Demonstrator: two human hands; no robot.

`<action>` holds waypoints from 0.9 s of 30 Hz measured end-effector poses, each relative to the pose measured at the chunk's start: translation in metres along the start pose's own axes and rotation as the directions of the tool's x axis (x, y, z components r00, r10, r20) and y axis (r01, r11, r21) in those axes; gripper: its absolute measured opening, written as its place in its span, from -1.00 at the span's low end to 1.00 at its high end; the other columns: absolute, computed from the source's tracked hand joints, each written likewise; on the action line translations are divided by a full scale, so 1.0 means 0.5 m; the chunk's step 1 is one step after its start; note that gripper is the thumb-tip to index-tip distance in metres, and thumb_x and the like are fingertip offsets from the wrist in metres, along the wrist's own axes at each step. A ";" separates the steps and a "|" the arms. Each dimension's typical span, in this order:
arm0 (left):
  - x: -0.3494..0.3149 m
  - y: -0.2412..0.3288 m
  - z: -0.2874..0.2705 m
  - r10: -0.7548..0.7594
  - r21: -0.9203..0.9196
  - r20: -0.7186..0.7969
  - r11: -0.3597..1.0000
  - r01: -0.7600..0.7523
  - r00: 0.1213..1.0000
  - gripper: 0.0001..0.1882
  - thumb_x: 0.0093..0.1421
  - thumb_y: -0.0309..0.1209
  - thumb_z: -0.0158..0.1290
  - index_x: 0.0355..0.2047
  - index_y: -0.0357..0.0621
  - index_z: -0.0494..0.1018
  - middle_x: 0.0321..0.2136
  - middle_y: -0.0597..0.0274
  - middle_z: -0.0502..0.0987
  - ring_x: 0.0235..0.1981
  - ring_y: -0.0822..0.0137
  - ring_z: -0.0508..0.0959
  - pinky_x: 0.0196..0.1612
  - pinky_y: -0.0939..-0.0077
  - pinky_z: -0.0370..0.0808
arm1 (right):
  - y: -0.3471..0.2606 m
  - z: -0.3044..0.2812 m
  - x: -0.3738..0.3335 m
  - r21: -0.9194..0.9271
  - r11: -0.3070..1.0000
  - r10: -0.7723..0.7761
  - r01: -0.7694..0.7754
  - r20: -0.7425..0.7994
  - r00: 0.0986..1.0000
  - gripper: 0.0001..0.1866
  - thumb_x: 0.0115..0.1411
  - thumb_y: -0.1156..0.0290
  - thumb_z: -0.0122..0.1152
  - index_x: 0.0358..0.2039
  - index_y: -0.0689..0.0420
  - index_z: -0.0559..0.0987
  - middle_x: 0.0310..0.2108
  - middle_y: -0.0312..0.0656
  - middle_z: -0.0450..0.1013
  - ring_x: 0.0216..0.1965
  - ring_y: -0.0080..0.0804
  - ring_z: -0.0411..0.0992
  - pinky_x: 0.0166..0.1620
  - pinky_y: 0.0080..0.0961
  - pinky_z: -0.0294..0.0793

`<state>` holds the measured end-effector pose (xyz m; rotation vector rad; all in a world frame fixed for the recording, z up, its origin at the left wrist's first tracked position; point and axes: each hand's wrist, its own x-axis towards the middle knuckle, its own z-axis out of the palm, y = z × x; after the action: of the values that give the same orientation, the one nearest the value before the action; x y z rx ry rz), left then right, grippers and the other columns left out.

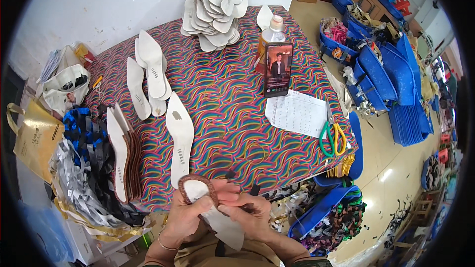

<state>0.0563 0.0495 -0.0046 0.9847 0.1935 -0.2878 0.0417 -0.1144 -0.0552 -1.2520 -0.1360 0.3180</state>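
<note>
Close to my body, past the table's front edge, I hold a pale shoe insole with a brown textured strip around its rounded end. My left hand is closed on that rounded end, thumb on top. My right hand pinches the insole's edge beside a dark strip. Just beyond my left hand lies a single loose insole. Left of it stands a stack of brown-edged insoles. Several plain insoles overlap farther back.
A large insole pile sits at the back of the patterned table. To the right are a phone against a bottle, a paper sheet and scissors. Strips hang at left; blue bins stand on the floor.
</note>
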 end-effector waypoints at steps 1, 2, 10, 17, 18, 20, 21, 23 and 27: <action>0.009 0.001 -0.007 0.013 -0.007 -0.001 1.000 -0.013 1.000 -0.60 0.21 -0.44 0.07 0.01 -0.47 0.39 -0.21 -0.25 0.59 -0.06 -0.05 0.58 0.04 0.10 0.52 | 0.001 0.004 0.012 0.062 0.998 -0.032 0.033 -0.017 0.999 -0.81 0.15 0.65 0.27 -0.19 0.25 0.64 -0.41 -0.29 0.54 -0.41 -0.69 0.40 -0.35 -0.66 0.40; 0.016 0.001 -0.015 0.026 -0.015 -0.002 1.000 -0.026 1.000 -0.61 0.23 -0.46 0.03 0.02 -0.49 0.39 -0.19 -0.24 0.58 -0.09 0.00 0.60 0.02 0.15 0.53 | 0.005 -0.002 0.018 0.026 0.999 -0.039 0.039 0.005 0.999 -0.81 0.15 0.64 0.27 -0.19 0.25 0.64 -0.40 -0.28 0.54 -0.40 -0.69 0.41 -0.34 -0.66 0.41; 0.073 0.005 -0.032 0.006 -0.058 0.016 0.998 -0.006 1.000 -0.64 0.29 -0.42 0.00 0.01 -0.46 0.39 -0.47 -0.02 0.57 -0.52 0.21 0.57 -0.40 0.32 0.55 | 0.004 -0.050 0.049 -0.071 0.994 0.089 -0.080 0.140 0.986 -0.86 0.13 0.62 0.31 -0.26 0.28 0.63 -0.37 -0.22 0.59 -0.36 -0.70 0.47 -0.33 -0.69 0.44; 0.094 -0.006 -0.009 -0.075 -0.272 0.077 0.958 0.093 0.994 -0.47 0.28 -0.28 0.06 0.16 -0.36 0.27 -0.40 0.05 0.52 -0.48 0.19 0.53 -0.36 0.27 0.48 | -0.008 -0.073 0.077 -0.340 0.916 -0.149 0.214 0.207 0.967 -0.89 0.09 0.57 0.33 -0.37 0.21 0.55 -0.62 -0.31 0.47 -0.58 -0.75 0.40 -0.52 -0.67 0.42; 0.092 -0.005 0.000 -0.049 -0.221 0.069 0.973 0.063 0.996 -0.43 0.26 -0.29 0.06 0.18 -0.36 0.24 -0.32 0.01 0.53 -0.38 0.12 0.55 -0.25 0.22 0.49 | -0.011 -0.075 0.082 -0.349 0.901 -0.200 0.258 0.196 0.960 -0.87 0.04 0.58 0.36 -0.41 0.20 0.55 -0.65 -0.33 0.44 -0.63 -0.76 0.36 -0.57 -0.69 0.34; 0.088 -0.004 0.024 0.003 -0.117 0.055 0.993 0.003 0.998 -0.35 0.21 -0.31 0.08 0.23 -0.36 0.17 -0.17 -0.05 0.55 -0.16 0.00 0.58 -0.04 0.10 0.51 | -0.018 -0.077 0.089 -0.367 0.865 -0.298 0.343 0.176 0.938 -0.82 -0.05 0.60 0.42 -0.50 0.16 0.54 -0.71 -0.37 0.39 -0.72 -0.78 0.28 -0.65 -0.72 0.18; 0.092 -0.018 0.015 0.039 -0.076 0.139 0.997 -0.029 0.990 -0.24 0.11 -0.37 0.10 0.28 -0.37 0.09 0.05 -0.13 0.46 0.14 -0.09 0.42 0.19 0.01 0.37 | -0.020 -0.080 0.088 -0.372 0.855 -0.322 0.361 0.164 0.932 -0.83 -0.05 0.61 0.41 -0.49 0.17 0.54 -0.70 -0.38 0.40 -0.71 -0.78 0.26 -0.64 -0.72 0.19; 0.070 -0.041 0.020 -0.060 0.028 0.140 0.998 0.057 0.988 -0.31 0.12 -0.44 0.08 0.25 -0.38 0.15 0.09 -0.17 0.42 0.18 -0.07 0.38 0.20 0.02 0.36 | -0.022 -0.085 0.087 -0.379 0.858 -0.313 0.348 0.152 0.937 -0.84 -0.04 0.61 0.39 -0.49 0.18 0.54 -0.68 -0.37 0.41 -0.69 -0.78 0.27 -0.63 -0.72 0.21; 0.036 -0.061 0.028 -0.061 -0.007 0.011 0.998 0.061 0.998 -0.65 0.14 -0.63 -0.06 -0.03 -0.42 0.42 0.04 -0.25 0.44 0.16 -0.08 0.40 0.20 -0.03 0.36 | -0.020 -0.084 0.074 -0.373 0.871 -0.276 0.320 0.167 0.946 -0.86 0.00 0.61 0.39 -0.41 0.21 0.59 -0.52 -0.27 0.51 -0.62 -0.72 0.34 -0.60 -0.73 0.25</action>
<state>0.0641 0.0192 -0.0263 0.9714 0.2146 -0.3479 0.0901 -0.1439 -0.0617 -1.5898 -0.5049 0.0876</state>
